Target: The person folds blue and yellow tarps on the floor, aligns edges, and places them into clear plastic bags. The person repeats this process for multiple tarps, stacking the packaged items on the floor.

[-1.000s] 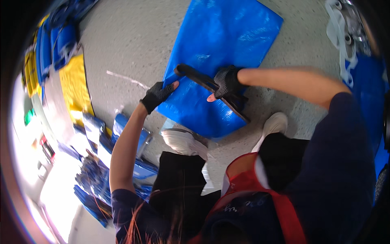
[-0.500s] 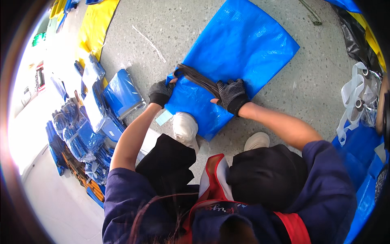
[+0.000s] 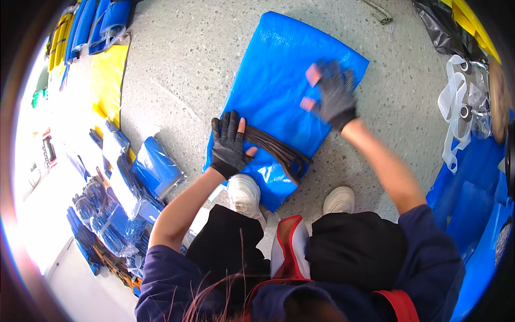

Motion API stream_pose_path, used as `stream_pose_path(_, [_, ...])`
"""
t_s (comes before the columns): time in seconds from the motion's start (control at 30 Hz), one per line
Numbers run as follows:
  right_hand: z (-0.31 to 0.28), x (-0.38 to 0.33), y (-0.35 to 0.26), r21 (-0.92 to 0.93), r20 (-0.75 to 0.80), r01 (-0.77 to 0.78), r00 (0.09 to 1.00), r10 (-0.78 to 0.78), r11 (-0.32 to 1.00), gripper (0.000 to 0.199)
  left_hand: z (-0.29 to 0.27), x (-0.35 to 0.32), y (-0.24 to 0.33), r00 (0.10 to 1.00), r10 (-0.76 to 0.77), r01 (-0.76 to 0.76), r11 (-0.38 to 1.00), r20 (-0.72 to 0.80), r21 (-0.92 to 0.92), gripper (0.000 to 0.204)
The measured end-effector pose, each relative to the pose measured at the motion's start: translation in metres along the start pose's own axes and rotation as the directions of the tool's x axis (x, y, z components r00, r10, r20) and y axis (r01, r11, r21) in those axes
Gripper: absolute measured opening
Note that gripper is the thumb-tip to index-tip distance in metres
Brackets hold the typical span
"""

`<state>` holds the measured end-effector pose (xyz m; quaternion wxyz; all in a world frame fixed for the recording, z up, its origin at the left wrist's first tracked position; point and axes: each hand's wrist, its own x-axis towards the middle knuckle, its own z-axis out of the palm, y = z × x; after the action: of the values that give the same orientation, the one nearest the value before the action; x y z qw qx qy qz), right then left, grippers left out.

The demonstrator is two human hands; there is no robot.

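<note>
A folded blue tarp (image 3: pixel 284 70) lies on the floor in front of my feet. Across its near part runs a bundle of dark brown straps (image 3: pixel 276 149). My left hand (image 3: pixel 229 140), in a dark dotted glove with bare thumb and fingertip, rests flat on the tarp at the left end of the bundle, fingers stretched out. Over the right side of the tarp is my right hand (image 3: pixel 335 91), gloved the same way and blurred by motion, its fingers spread and nothing in them. Whether it touches the tarp I cannot tell.
My white shoes (image 3: pixel 245 194) stand at the tarp's near edge. To the left are a plastic-wrapped blue packet (image 3: pixel 156 163), several blue bundles (image 3: pixel 110 214) and a yellow sheet (image 3: pixel 110 80). Blue sheeting (image 3: pixel 464 193) and white straps (image 3: pixel 453 107) lie at the right.
Both hands have let go of the strap bundle. My left hand now lies flat beside it; my right hand has moved up and right. The bundle sits lower on the tarp.
</note>
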<state>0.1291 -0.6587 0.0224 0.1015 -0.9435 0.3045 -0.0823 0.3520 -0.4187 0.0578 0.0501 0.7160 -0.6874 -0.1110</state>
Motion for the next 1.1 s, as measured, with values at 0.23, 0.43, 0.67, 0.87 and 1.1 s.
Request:
stream_pose_path(0.23, [-0.079, 0.099, 0.076, 0.452, 0.539, -0.336, 0.841, 0.047, 0.827, 0.088, 0.006, 0.078, 0.026, 0.893, 0.391, -0.373, 0.92, 0.224, -0.12, 0.077])
stream_pose_path(0.43, [-0.154, 0.031, -0.068, 0.089, 0.365, 0.159, 0.913, -0.181, 0.983, 0.048, 0.011, 0.108, -0.013, 0.777, 0.612, -0.507, 0.748, 0.149, -0.428, 0.082])
stream_pose_path(0.67, [-0.059, 0.047, 0.124, 0.553, 0.465, -0.516, 0.843, 0.273, 0.654, 0.063, 0.017, 0.153, -0.046, 0.912, -0.022, 0.028, 1.0, -0.41, 0.01, 0.063])
stream_pose_path(0.87, [-0.041, 0.04, 0.081, 0.78, 0.619, -0.496, 0.705, 0.348, -0.382, 0.061, 0.027, 0.137, 0.039, 0.678, 0.734, -0.699, 0.66, 0.038, -0.275, 0.059])
stream_pose_path(1.1, [-0.079, 0.007, 0.033, 0.946, 0.167, -0.27, 0.881, 0.442, 0.181, 0.032, 0.03, 0.18, 0.008, 0.516, 0.856, -0.797, 0.492, 0.029, -0.35, 0.064])
